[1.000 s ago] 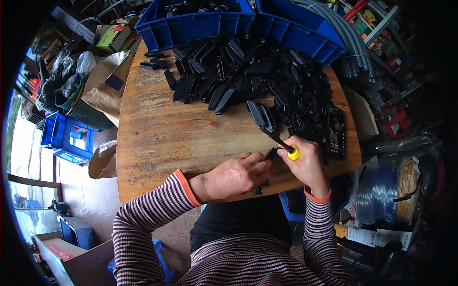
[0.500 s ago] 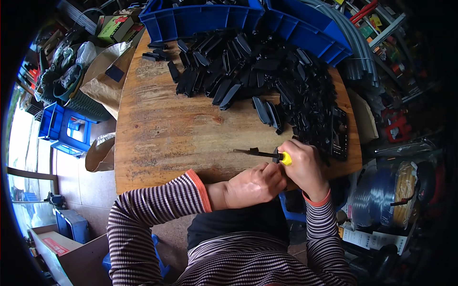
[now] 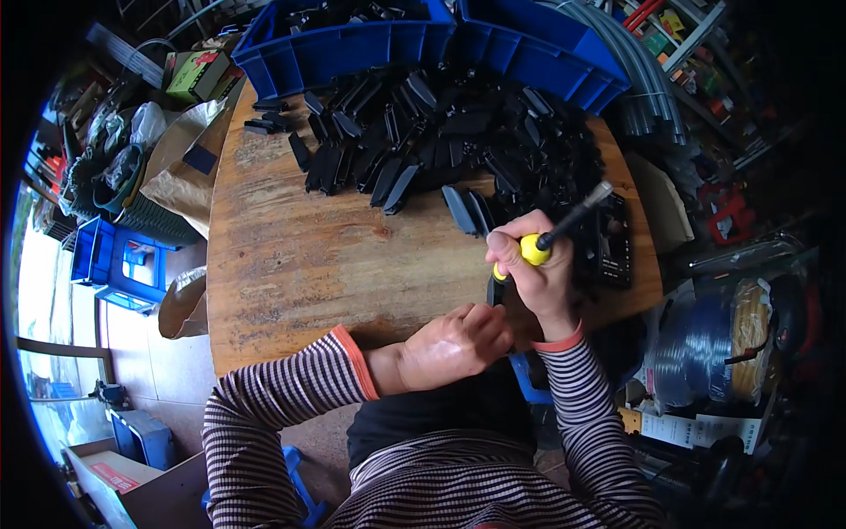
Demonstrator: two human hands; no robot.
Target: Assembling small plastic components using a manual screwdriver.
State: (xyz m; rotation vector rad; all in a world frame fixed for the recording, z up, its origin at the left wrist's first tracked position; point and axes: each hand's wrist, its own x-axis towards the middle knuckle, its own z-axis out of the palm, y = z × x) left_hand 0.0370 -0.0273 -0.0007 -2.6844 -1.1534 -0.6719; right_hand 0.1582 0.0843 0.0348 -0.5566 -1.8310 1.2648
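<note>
My right hand point(image 3: 539, 275), above the table's near right part, is closed around a yellow-handled tool point(image 3: 534, 249). The tool's black shaft points up and to the right, ending in a pale metallic tip. Close by at the near edge, my left hand point(image 3: 458, 342) has its fingers curled. A small black plastic part point(image 3: 496, 289) sticks up from those fingers, and most of it is hidden. Beyond my hands lies a big heap of black plastic parts point(image 3: 423, 132). Two longer grey-black pieces point(image 3: 467, 210) rest at the heap's near side.
The wooden table point(image 3: 291, 247) has a worn top. Two blue bins point(image 3: 344, 57) stand along its far edge, the left one holding black parts. A dark phone-like device point(image 3: 614, 242) lies at the right edge. Paper bags point(image 3: 181, 167) stand left, wrapped coils point(image 3: 705, 344) right.
My right hand has moved up, away from my left hand. The tool has swung from pointing left to pointing up and right. My left hand stays near the edge, still curled.
</note>
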